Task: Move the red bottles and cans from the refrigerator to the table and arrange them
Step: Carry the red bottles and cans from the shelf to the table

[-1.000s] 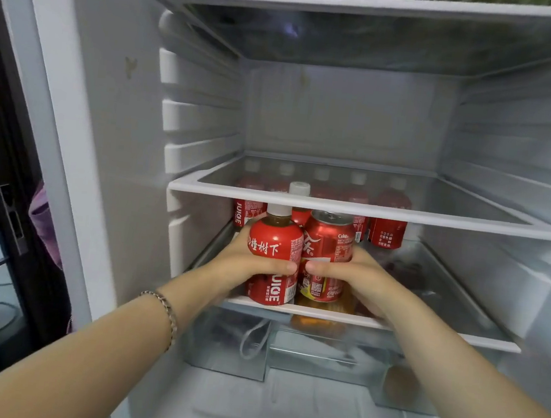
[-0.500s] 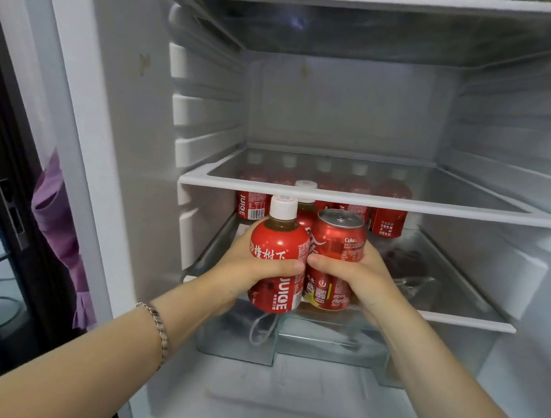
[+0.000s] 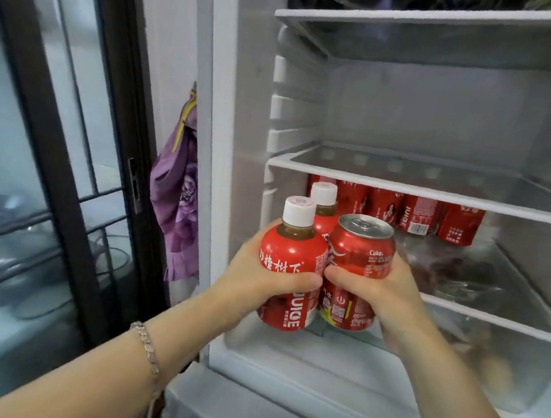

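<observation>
A red bottle (image 3: 290,262) is clasped upright in the left grip (image 3: 254,289), and a red can (image 3: 361,253) upright in the right grip (image 3: 387,300). The two are pressed side by side in front of the refrigerator shelf (image 3: 494,321). A second bottle (image 3: 324,207) is wedged just behind them; which grip bears it cannot be told. A back row of bottles (image 3: 417,214) is seen deeper on the shelf. The counter is not shown.

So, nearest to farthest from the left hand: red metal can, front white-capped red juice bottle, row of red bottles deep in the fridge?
1. Front white-capped red juice bottle: gripped in the left hand.
2. Red metal can: just right, touching that bottle.
3. Row of red bottles: back of the shelf.
</observation>
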Demonstrator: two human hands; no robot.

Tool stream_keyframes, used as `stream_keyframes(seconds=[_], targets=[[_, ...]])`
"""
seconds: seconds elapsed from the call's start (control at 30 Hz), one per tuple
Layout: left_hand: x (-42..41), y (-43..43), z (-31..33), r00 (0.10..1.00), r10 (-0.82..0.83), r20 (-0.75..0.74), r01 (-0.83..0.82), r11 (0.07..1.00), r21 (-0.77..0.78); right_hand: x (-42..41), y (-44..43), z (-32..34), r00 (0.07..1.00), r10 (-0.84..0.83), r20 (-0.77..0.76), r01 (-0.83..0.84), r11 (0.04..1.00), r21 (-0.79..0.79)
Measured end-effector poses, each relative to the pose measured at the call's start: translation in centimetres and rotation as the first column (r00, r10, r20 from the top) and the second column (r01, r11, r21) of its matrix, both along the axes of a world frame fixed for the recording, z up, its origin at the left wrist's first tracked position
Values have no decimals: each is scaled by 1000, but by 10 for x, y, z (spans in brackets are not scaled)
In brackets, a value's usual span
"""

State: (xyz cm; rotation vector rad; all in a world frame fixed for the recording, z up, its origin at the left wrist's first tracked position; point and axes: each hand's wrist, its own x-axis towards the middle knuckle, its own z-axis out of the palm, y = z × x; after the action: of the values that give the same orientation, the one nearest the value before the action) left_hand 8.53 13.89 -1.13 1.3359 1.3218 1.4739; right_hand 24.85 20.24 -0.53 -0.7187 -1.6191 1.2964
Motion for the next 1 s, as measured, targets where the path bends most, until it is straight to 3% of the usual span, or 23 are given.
stream_keyframes(seconds=[0.2, 0.47, 0.73, 0.8, 0.83, 0.9, 0.97, 1.0], targets=[[9, -77, -10, 964, 260, 52, -262, 965, 24, -12, -34, -1, 962, 272, 31, -273, 962, 18], [37, -238, -28, 727, 683, 71, -681, 730, -48, -51, -141, -21, 751, 653, 97, -652, 756, -48], [101, -445, -28, 271, 961, 49, -958, 274, -80, -72, -332, -27, 329, 942, 68, -940, 334, -73], [121, -485, -31, 183, 982, 43, -981, 185, -61, -69, -374, -27, 224, 972, 74, -971, 230, -73], [152, -534, -33, 83, 996, 37, -995, 85, -56, -61, -428, -32, 116, 990, 83, -989, 123, -85], [171, -563, -31, 53, 998, 22, -996, 54, -64, -54, -461, -35, 56, 995, 84, -995, 62, -73], [232, -640, -39, -126, 992, 28, -990, -124, -62, -20, -550, -42, -127, 988, 87, -990, -120, -79], [255, -668, -42, -165, 986, 30, -985, -164, -53, -5, -582, -46, -181, 980, 79, -981, -174, -90]])
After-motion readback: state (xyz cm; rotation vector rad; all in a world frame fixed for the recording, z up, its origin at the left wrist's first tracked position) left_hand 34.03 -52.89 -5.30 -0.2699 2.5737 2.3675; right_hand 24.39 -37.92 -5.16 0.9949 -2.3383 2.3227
